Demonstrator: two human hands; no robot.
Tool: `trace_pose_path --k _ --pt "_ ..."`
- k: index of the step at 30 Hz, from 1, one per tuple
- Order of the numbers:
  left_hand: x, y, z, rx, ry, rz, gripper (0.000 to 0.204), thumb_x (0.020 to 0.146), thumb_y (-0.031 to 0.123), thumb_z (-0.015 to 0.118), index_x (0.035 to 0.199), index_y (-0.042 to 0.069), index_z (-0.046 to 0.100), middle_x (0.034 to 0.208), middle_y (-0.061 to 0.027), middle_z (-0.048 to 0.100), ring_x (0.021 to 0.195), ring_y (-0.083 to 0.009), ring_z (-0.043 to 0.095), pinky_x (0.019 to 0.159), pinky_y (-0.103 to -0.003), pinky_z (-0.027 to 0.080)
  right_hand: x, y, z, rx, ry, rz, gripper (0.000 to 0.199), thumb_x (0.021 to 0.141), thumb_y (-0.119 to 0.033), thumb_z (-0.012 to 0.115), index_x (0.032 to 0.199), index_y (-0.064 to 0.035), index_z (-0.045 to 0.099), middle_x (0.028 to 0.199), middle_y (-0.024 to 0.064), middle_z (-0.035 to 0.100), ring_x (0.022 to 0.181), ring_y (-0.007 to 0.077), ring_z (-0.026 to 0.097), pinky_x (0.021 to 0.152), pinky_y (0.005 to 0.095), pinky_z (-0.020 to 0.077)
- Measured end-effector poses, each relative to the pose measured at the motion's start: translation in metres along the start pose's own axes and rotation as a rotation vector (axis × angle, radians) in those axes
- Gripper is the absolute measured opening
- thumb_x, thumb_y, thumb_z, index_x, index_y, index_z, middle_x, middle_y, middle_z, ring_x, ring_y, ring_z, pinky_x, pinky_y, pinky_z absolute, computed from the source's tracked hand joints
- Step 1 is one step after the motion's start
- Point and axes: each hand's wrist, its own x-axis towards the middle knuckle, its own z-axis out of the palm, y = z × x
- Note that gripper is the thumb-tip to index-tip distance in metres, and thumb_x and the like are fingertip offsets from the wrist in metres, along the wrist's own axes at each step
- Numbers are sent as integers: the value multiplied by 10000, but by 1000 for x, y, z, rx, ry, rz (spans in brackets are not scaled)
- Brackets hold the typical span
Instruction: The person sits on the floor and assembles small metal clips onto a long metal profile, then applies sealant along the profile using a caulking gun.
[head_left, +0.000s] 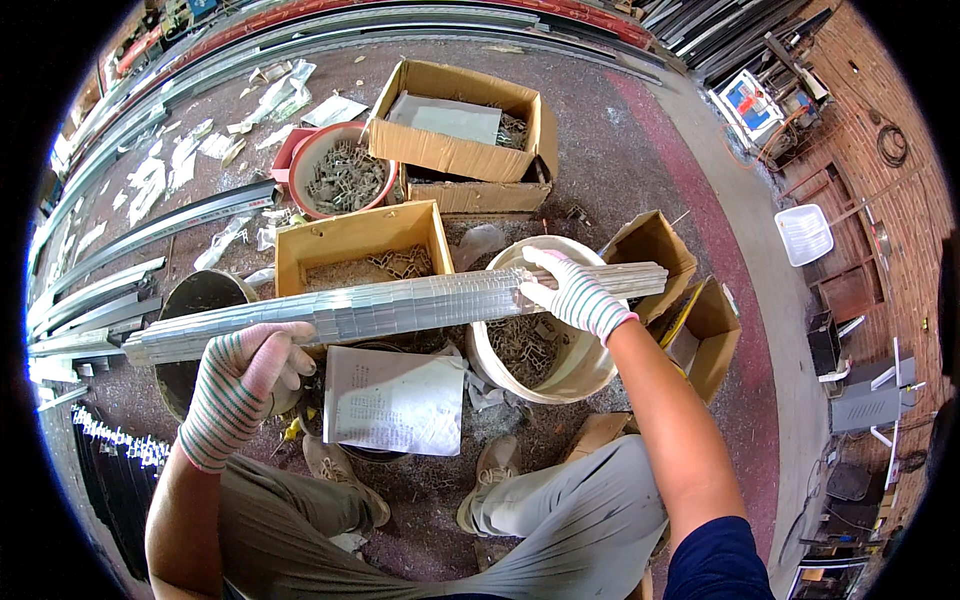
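Note:
A long bundle of silvery metal strips (400, 306) lies level across the middle of the view, held in both gloved hands. My left hand (245, 370), in a striped knit glove, grips it from below near its left end. My right hand (570, 290), gloved the same way, clasps it near its right end, above a cream bucket (590, 372) with small metal clips inside. Under the bundle a printed paper sheet (395, 400) rests on a dark bucket, between my knees.
A wooden box (355, 240), a pink bowl (310, 160) and cardboard boxes (460, 150) hold more small metal parts. Open cardboard boxes (715, 320) stand at the right. Long metal profiles (90, 290) lie on the gritty floor to the left. A white basket (803, 234) sits far right.

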Motion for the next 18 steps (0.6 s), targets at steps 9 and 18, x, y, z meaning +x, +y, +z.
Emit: trace_pose_path --k 9,18 --pt "-2 4 -2 -68 -27 -33 373 1074 264 504 1213 1 729 860 -10 725 632 -7 502 564 -179 369 2 10 5 -17 30 -76 625 980 -320 693 1503 -31 510 1505 210 540 1392 362 522 1188 409 406" --pt "-1 2 -2 -23 -28 -11 387 1072 239 458 1202 -9 725 862 -28 730 702 -37 602 593 -195 416 1 6 7 -5 41 -110 581 972 -299 702 1456 -17 549 1459 212 570 1346 360 557 1162 408 432"
